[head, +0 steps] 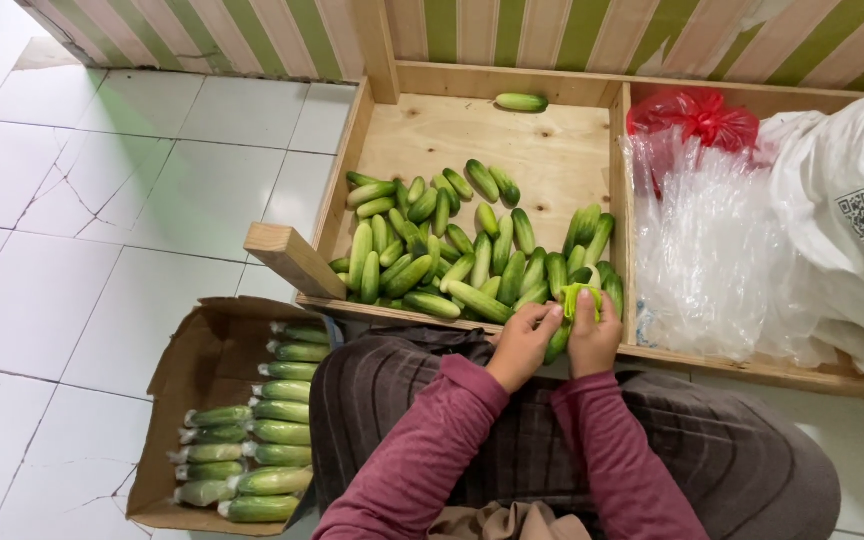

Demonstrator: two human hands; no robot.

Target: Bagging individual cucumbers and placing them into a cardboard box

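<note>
Two hands, left [522, 345] and right [594, 335], closed together on one cucumber [560, 338] at the near edge of the wooden tray [542, 150]; bagged cucumbers fill the cardboard box [177, 370] at left

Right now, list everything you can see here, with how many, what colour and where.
Cucumbers: a pile of dozens, green, loose in the tray, plus one apart at its back.
Tray: one, bare wood, on the floor against the wall.
Wrapped cucumbers: about thirteen, green in clear film, in rows in the box.
Box: one, brown cardboard, open, lower left.
Clear bags: a heap, right compartment.
Red bag: one, behind them.
White sack: one, far right.
Floor: white tiles.
Wall: green-striped.
Left hand: on a cucumber.
Right hand: holding green wrap.
</note>
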